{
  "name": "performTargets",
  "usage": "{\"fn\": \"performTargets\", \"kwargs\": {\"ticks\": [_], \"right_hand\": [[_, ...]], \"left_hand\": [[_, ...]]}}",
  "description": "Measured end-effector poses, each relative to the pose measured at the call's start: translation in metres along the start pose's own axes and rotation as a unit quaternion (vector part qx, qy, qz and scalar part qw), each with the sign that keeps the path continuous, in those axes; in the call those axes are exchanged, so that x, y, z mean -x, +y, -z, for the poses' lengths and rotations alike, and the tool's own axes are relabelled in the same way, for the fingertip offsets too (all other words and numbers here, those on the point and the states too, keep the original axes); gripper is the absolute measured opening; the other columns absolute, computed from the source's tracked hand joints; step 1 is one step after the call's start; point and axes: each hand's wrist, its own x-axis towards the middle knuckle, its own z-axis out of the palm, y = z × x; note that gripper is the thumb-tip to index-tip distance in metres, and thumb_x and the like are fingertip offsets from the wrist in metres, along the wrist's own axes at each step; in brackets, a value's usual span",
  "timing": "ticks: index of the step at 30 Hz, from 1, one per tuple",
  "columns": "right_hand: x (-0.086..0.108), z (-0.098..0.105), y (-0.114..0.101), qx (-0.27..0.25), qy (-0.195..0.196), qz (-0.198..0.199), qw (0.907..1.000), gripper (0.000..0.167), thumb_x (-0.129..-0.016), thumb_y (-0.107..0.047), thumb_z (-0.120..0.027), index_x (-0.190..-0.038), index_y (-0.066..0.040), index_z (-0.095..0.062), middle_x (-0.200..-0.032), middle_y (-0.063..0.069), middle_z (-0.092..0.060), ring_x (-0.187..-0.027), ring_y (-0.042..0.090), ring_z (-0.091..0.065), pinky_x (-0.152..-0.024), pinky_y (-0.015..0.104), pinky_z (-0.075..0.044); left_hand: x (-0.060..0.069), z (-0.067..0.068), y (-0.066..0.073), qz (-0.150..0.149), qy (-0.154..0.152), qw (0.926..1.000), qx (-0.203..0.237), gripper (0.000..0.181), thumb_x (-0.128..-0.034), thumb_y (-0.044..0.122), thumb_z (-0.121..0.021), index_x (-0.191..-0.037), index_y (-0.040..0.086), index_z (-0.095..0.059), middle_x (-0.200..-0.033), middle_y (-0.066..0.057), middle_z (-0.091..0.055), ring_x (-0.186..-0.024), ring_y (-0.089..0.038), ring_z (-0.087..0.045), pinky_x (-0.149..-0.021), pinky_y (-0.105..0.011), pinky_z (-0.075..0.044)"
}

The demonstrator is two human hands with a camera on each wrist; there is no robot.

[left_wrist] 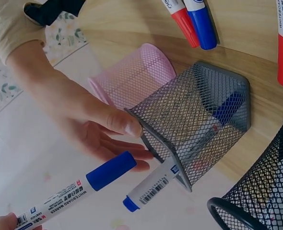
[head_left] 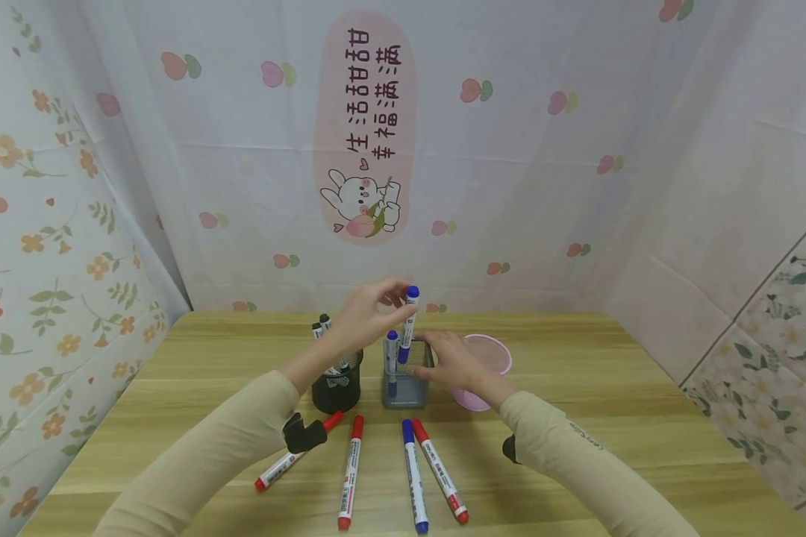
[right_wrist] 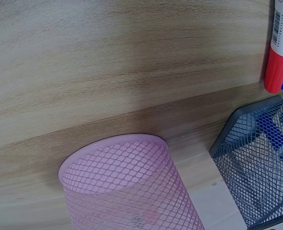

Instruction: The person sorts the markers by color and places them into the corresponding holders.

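My left hand [head_left: 369, 317] pinches a blue-capped whiteboard marker [head_left: 410, 317] near its upper end. The marker is nearly upright, its lower end at the mouth of the grey square mesh pen holder [head_left: 406, 399]. Another blue marker [head_left: 392, 354] stands inside that holder, on its left side. With the thumb at the rim and the fingers round the far side, my right hand [head_left: 458, 362] grips the holder. In the left wrist view, the held marker [left_wrist: 55, 203] is seen apart from the right hand [left_wrist: 79, 110]. The right wrist view does not show the right fingers.
A black round mesh holder [head_left: 336, 395] with several black-capped markers stands left of the grey one. To its right is a pink mesh holder [head_left: 472, 401]. In front lie red markers [head_left: 351, 473] [head_left: 441, 471] [head_left: 285, 466] and a blue marker [head_left: 414, 477] on the wooden table [head_left: 544, 477].
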Motion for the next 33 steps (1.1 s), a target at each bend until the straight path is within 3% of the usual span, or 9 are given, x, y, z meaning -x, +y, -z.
{"fn": "performTargets", "kwargs": {"ticks": [9, 16, 24, 33], "right_hand": [[0.0, 0.0, -0.001, -0.005, 0.005, -0.007, 0.9999, 0.055, -0.077, -0.034, -0.067, -0.121, -0.005, -0.05, -0.109, 0.005, -0.057, -0.102, 0.023, -0.05, -0.087, 0.038, -0.038], [0.0, 0.001, -0.001, -0.001, 0.006, -0.005, 1.0, 0.056, -0.077, -0.033, -0.067, -0.121, -0.003, -0.049, -0.111, 0.011, -0.056, -0.104, 0.027, -0.049, -0.088, 0.042, -0.037], [0.0, 0.001, -0.003, 0.0, 0.008, 0.0, 1.0, 0.056, -0.077, -0.032, -0.067, -0.12, -0.001, -0.049, -0.103, 0.007, -0.058, -0.097, 0.024, -0.052, -0.083, 0.038, -0.041], [0.001, 0.001, -0.003, 0.001, 0.007, -0.002, 1.0, 0.056, -0.078, -0.032, -0.066, -0.123, -0.004, -0.048, -0.111, 0.008, -0.056, -0.105, 0.025, -0.049, -0.088, 0.04, -0.037]], "left_hand": [[-0.006, -0.009, -0.013, 0.013, 0.001, 0.9999, 0.006, 0.028, -0.0849, 0.017, -0.06, -0.109, 0.003, -0.055, -0.092, -0.001, -0.06, -0.082, -0.01, -0.054, -0.076, -0.027, -0.043], [-0.005, -0.017, -0.024, 0.043, -0.007, 0.9989, 0.016, 0.025, -0.0843, 0.016, -0.06, -0.106, 0.005, -0.057, -0.089, 0.001, -0.059, -0.083, -0.011, -0.054, -0.076, -0.028, -0.042], [0.002, -0.025, -0.034, 0.072, -0.015, 0.9972, 0.011, 0.023, -0.0833, 0.014, -0.061, -0.104, 0.004, -0.058, -0.087, 0.001, -0.059, -0.083, -0.013, -0.053, -0.077, -0.032, -0.042], [0.015, -0.035, -0.047, 0.095, -0.041, 0.9947, 0.002, 0.022, -0.0835, 0.015, -0.061, -0.103, 0.006, -0.058, -0.088, 0.002, -0.059, -0.085, -0.013, -0.053, -0.082, -0.037, -0.041]]}}
